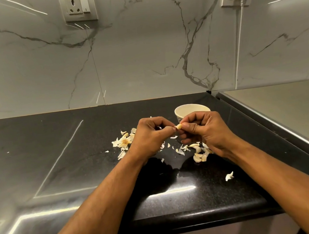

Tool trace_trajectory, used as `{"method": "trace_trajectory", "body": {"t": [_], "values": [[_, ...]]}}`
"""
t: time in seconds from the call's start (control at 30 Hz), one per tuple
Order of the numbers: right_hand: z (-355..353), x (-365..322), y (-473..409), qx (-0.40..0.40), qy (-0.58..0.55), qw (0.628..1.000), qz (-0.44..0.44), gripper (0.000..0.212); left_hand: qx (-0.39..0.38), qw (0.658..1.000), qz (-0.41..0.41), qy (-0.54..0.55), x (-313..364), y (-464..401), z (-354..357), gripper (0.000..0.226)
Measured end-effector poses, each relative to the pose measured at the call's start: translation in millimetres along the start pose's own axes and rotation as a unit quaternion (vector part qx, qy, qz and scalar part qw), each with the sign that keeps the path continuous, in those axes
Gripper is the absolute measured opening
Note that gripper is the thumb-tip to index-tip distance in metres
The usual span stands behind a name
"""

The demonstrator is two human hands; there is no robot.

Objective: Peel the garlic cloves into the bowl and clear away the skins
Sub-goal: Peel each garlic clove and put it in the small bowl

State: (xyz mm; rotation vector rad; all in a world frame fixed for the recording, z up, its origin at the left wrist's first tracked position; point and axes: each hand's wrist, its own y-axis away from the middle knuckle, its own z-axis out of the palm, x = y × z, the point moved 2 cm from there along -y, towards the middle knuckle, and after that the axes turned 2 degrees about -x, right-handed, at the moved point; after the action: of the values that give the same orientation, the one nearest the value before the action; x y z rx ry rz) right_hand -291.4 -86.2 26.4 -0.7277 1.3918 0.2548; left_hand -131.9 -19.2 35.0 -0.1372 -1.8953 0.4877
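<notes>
Here, two bare hands peel one garlic clove (178,126) at the frame's centre, above a black counter (77,169).

The left hand (150,135) and right hand (204,129) both pinch the clove between fingertips, just in front of the cream bowl (186,110). Judged best: hold the clove steady with one hand, strip skin with the other, then drop it in the bowl. Loose skins (123,142) lie centre-left; more cloves and skins (199,155) sit lower right of centre. The bowl's contents are hidden, and the right hand covers part of its rim.
</notes>
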Motion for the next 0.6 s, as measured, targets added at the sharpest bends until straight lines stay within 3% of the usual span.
{"method": "trace_trajectory", "body": {"t": [0.17,0.33,0.4,0.5,0.6], "values": [[2,-2,1,-0.046,-0.062,0.996,0.046,0.014,0.024,0.999,0.013,-0.028,0,-2,-2,0.013],[2,-3,1,-0.040,-0.089,0.994,0.051,0.009,0.068,0.997,0.004,-0.034,-3,-4,-8,0.008],[2,-4,1,-0.034,-0.087,0.994,0.047,0.009,0.081,0.990,-0.003,-0.118,-7,-7,-11,0.008],[1,-3,0,-0.013,-0.069,0.997,0.037,0.012,0.072,0.953,-0.056,-0.289,-11,-7,-16,0.008],[-1,-1,-1,0.021,-0.061,0.997,0.031,0.013,0.072,0.927,-0.090,-0.357,-10,-7,-23,0.012]]}}
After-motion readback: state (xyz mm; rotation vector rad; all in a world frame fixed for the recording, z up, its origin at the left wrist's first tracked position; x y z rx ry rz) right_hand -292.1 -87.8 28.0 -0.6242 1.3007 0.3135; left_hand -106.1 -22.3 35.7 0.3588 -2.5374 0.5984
